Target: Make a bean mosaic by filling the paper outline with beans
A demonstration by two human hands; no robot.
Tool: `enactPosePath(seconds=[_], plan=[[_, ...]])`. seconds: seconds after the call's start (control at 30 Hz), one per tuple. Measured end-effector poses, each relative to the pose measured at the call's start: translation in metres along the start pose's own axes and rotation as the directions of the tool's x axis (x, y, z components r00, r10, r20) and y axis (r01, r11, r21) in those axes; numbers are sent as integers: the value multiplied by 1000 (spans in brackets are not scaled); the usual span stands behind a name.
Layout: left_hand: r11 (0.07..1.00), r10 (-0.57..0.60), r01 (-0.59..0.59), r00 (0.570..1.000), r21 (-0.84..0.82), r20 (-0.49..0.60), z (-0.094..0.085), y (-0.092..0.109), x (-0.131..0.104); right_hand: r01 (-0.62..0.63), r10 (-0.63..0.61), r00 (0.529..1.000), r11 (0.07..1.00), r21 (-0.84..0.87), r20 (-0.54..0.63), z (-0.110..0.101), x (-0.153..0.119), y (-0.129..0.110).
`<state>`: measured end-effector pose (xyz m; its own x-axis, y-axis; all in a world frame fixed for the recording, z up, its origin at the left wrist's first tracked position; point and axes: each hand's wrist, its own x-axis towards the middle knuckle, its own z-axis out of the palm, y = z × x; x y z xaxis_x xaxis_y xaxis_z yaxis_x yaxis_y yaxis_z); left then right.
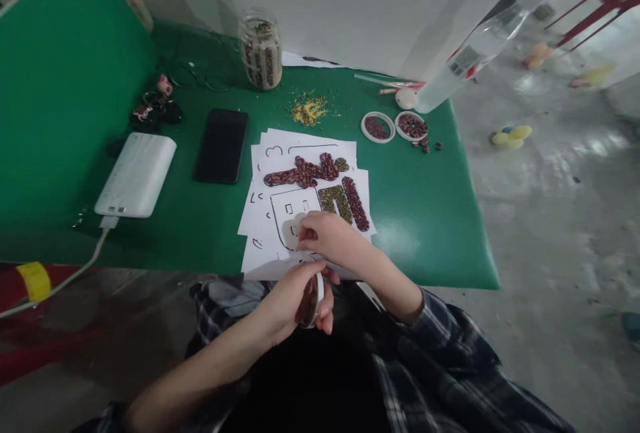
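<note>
My left hand [295, 292] is closed around a small round white-rimmed lid [319, 300], tilted on edge just in front of the table; its contents are hidden. Over the outlined drawing on the paper [277, 260], my right hand [325, 236] is in a pinch, and whatever its fingertips may hold is too small to make out. Dark red kidney beans [300, 172] fill a shape at the top of the sheet. Green mung beans [333, 201] and a strip of small red beans [356, 203] fill shapes right of the outlined drawing.
Two white-rimmed lids of beans [378, 128] [411, 126] lie right of the paper, near a leaning plastic bottle [465, 60]. Yellow grains [309, 110] are scattered behind. A glass jar [261, 53], black phone [221, 146] and white power bank [136, 174] stand or lie leftward.
</note>
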<state>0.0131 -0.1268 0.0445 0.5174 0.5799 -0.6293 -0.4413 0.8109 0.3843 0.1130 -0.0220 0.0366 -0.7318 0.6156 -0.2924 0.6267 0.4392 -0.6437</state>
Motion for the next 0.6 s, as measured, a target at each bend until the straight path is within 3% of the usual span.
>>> enactPosePath(seconds=[0.23, 0.43, 0.53, 0.6], plan=[[998, 10, -9, 1000, 64, -14, -2, 6, -2, -91, 117, 985, 978, -190, 129, -5, 4, -12], [978, 45, -44, 999, 203, -1, -10, 2, 2, -32, 155, 950, 912, -410, 270, -12, 15, -30], [928, 118, -98, 993, 361, -33, -10, -6, 5, -34, 198, 922, 898, -438, 334, -16, 18, -38], [835, 203, -143, 977, 531, -57, -8, -10, 7, -28, 205, 915, 891, -453, 347, -17, 19, -40]])
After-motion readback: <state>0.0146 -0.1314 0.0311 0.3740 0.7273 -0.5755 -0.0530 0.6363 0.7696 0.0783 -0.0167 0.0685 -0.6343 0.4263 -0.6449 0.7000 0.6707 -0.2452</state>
